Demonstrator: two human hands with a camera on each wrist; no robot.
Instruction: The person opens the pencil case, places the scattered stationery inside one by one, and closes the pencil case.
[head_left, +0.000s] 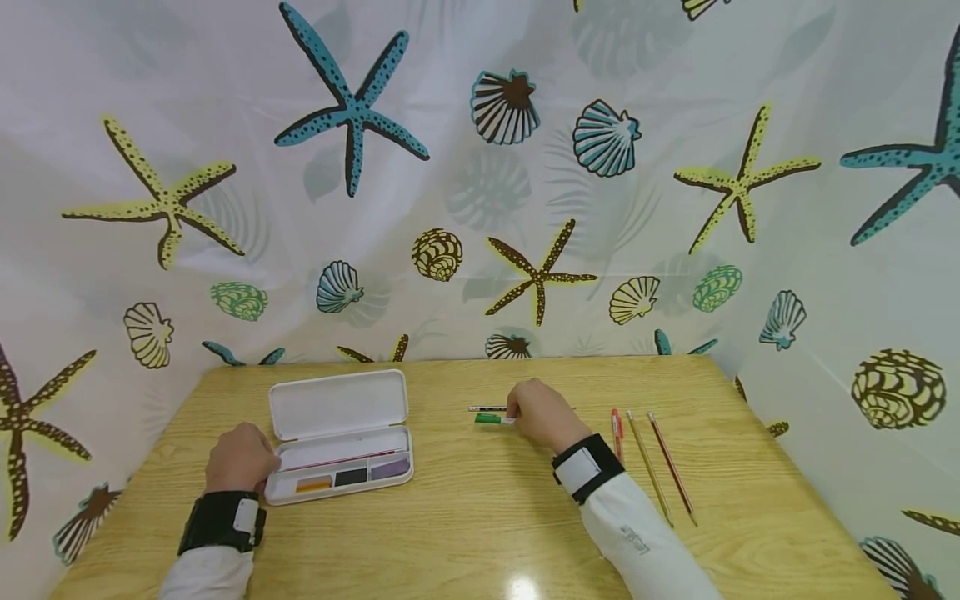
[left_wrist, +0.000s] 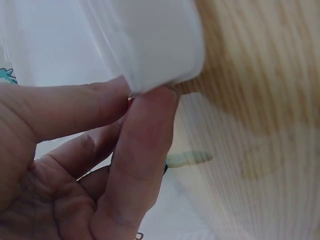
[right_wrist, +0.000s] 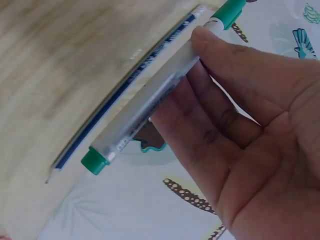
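Note:
An open white pencil case (head_left: 337, 407) lies at the left of the table. In its tray are a red pencil (head_left: 341, 461), an orange-yellow block (head_left: 313, 483), a black block (head_left: 351, 476) and a purple block (head_left: 390, 468). My left hand (head_left: 238, 460) pinches the case's left edge between thumb and finger, seen close in the left wrist view. My right hand (head_left: 546, 413) holds a green-capped pen (right_wrist: 150, 100) with a pale barrel between thumb and fingers. Beside that pen lies a dark blue pencil (right_wrist: 125, 90) on the table.
Right of my right hand lie a red pen (head_left: 617, 433), a yellowish pencil (head_left: 649, 467) and a dark red pencil (head_left: 672, 468). A wood-grain table (head_left: 465, 533) holds everything. Behind it hangs a white cloth (head_left: 420, 317) printed with starfish and shells.

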